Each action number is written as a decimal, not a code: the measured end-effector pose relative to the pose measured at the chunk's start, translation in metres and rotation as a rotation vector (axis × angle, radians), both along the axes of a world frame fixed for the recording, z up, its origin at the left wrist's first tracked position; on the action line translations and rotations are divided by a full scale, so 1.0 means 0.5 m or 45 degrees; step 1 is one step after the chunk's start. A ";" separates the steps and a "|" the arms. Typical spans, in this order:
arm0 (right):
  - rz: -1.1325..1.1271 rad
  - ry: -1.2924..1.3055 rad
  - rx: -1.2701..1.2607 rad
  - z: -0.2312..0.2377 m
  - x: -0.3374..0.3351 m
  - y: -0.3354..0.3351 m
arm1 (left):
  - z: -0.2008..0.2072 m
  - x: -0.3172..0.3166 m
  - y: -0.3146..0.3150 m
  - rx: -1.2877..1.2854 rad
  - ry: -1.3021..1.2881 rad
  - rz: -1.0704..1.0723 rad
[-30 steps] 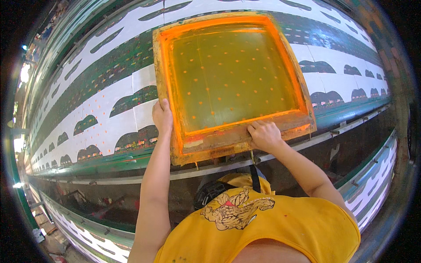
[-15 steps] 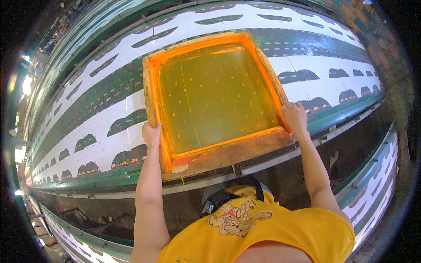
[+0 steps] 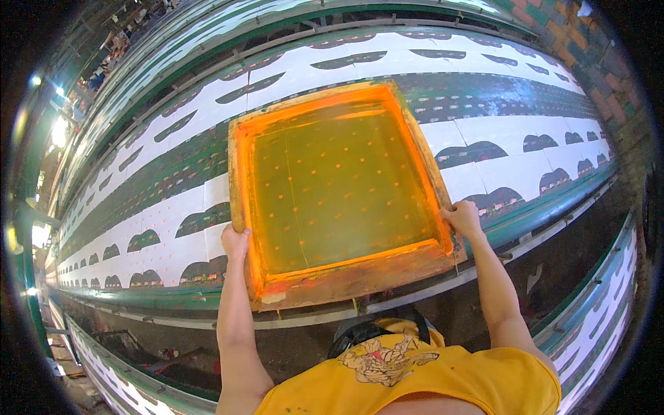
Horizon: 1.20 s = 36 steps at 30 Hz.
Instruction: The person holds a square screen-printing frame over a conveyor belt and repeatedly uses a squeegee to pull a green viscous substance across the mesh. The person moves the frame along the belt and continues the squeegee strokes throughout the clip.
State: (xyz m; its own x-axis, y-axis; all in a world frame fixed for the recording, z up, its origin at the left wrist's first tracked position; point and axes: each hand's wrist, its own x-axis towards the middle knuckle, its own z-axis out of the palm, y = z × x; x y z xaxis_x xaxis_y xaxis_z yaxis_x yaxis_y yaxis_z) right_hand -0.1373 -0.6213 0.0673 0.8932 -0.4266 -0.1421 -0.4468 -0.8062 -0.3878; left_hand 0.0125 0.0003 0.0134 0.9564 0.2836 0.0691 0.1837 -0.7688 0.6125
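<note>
Between my hands is a screen printing frame, a wooden square with orange ink along its inner edges and an olive mesh dotted with small orange spots. My left hand is closed round the frame's left side near the lower corner. On the opposite side, my right hand grips the right edge a little above its near corner. Under and around the frame lie white cut fabric pieces on a long green table. Small orange dots show on the white piece left of the frame. Whether the frame touches the table is hard to tell.
The long green printing table runs left to right, with a pale rail along its near edge. Another table with white pieces stands behind me at the lower right. More tables lie beyond, and a brick-coloured floor shows at the upper right.
The frame and table sit lower in the picture now, as the view has shifted. Both hands keep their hold on the frame's sides.
</note>
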 end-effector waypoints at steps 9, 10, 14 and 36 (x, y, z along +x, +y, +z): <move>-0.032 -0.243 -0.090 0.051 0.011 -0.093 | 0.168 0.022 -0.109 0.083 -0.108 -0.059; -0.004 -0.247 -0.114 0.054 0.012 -0.129 | 0.155 0.020 -0.130 0.007 -0.158 -0.078; 0.005 -0.216 -0.123 0.115 -0.007 -0.310 | 0.150 0.004 -0.312 0.042 -0.070 -0.018; -0.083 -0.181 -0.246 0.144 -0.162 -1.530 | 0.126 -0.174 -1.553 -0.210 -0.382 -0.094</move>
State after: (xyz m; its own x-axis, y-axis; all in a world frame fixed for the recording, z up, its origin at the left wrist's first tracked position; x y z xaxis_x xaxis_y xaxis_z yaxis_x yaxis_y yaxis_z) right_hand -0.2184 -1.3862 0.1392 0.8679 -0.4913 0.0731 -0.4524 -0.8427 -0.2920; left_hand -0.0747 -0.7763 0.0763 0.9189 0.2449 0.3091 -0.0758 -0.6596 0.7478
